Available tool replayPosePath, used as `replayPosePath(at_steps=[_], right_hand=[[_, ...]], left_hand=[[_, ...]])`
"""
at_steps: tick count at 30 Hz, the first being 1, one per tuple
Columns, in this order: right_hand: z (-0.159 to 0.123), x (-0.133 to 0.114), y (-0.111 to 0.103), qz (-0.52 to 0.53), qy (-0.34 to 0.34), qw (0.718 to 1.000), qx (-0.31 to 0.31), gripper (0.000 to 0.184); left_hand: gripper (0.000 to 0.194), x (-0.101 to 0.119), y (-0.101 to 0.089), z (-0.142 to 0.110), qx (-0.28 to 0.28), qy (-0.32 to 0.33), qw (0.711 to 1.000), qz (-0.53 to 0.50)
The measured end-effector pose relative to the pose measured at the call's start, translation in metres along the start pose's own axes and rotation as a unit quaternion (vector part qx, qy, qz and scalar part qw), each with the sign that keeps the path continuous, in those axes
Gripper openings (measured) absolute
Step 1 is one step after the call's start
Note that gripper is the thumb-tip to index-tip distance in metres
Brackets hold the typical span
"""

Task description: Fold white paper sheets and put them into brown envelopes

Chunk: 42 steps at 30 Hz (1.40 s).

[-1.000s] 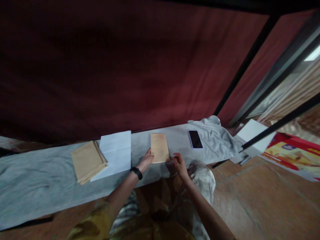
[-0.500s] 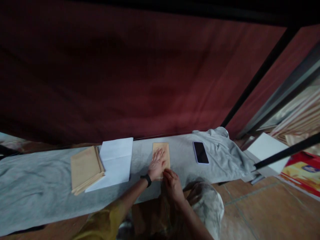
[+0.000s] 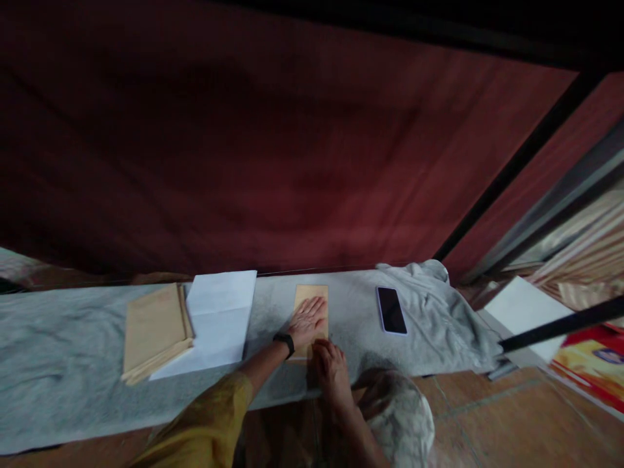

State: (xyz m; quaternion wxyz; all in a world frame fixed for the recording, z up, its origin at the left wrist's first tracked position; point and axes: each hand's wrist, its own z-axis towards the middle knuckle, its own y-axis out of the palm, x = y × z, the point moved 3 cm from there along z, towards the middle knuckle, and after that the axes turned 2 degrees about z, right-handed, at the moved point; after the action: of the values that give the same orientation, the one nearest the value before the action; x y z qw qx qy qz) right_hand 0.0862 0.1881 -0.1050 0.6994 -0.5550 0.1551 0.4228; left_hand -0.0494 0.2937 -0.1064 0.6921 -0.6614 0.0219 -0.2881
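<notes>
A narrow brown paper envelope (image 3: 312, 292) lies on the grey cloth in front of me. My left hand (image 3: 308, 318), with a dark band on its wrist, rests flat on the envelope, fingers stretched toward its far end. At the near right corner, the curled fingers of my right hand (image 3: 331, 367) grip the envelope's edge; the fingertips are partly hidden. Off to the left, a stack of brown envelopes (image 3: 152, 328) overlaps a creased white paper sheet (image 3: 223, 322).
Grey cloth (image 3: 73, 351) covers the long, low surface and is bunched at its right end. A phone (image 3: 391, 310) lies on it, right of my hands. Behind hangs a dark red sheet (image 3: 292, 162). Dark bars, a white panel (image 3: 524, 312) and a red-yellow package (image 3: 592, 357) are at the right.
The view has shifted slightly. My left hand stays flat on the envelope, and my right hand remains at its near corner with little visible movement.
</notes>
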Motion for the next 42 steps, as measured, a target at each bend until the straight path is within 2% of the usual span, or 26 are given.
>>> replayPosePath(at_steps=[6,16,19,22,28,34,36,39,42], right_hand=[[-0.002,-0.002,-0.004,0.0,0.002,1.0,-0.004,0.029],[0.003,0.011,-0.012,0.116,0.04,0.992,0.008,0.029],[0.018,0.015,-0.009,0.077,0.01,0.996,-0.03,0.037],[0.038,0.018,0.001,-0.014,-0.044,0.995,-0.092,0.042],[0.086,0.036,0.018,-0.133,-0.092,0.979,-0.121,0.052],[0.131,0.059,0.027,-0.168,-0.039,0.98,-0.101,0.055],[0.136,0.061,0.027,-0.167,-0.034,0.982,-0.084,0.056],[0.13,0.058,0.025,-0.167,-0.061,0.982,-0.067,0.056],[0.111,0.051,0.022,-0.173,-0.114,0.972,-0.109,0.055]], left_hand=[[0.053,0.017,-0.007,-0.029,-0.004,0.027,1.0,0.0],[0.052,0.041,-0.012,-0.085,-0.013,0.05,0.998,-0.044],[0.053,0.045,-0.009,-0.102,-0.006,0.039,0.997,-0.071],[0.046,0.048,-0.009,-0.114,0.014,0.008,0.994,-0.109],[0.042,0.05,-0.017,-0.119,0.038,-0.031,0.98,-0.195],[0.039,0.047,-0.021,-0.116,0.035,-0.06,0.967,-0.246],[0.039,0.047,-0.021,-0.116,0.026,-0.062,0.967,-0.246],[0.039,0.049,-0.023,-0.117,0.026,-0.048,0.969,-0.239],[0.039,0.053,-0.023,-0.118,0.053,-0.036,0.965,-0.254]])
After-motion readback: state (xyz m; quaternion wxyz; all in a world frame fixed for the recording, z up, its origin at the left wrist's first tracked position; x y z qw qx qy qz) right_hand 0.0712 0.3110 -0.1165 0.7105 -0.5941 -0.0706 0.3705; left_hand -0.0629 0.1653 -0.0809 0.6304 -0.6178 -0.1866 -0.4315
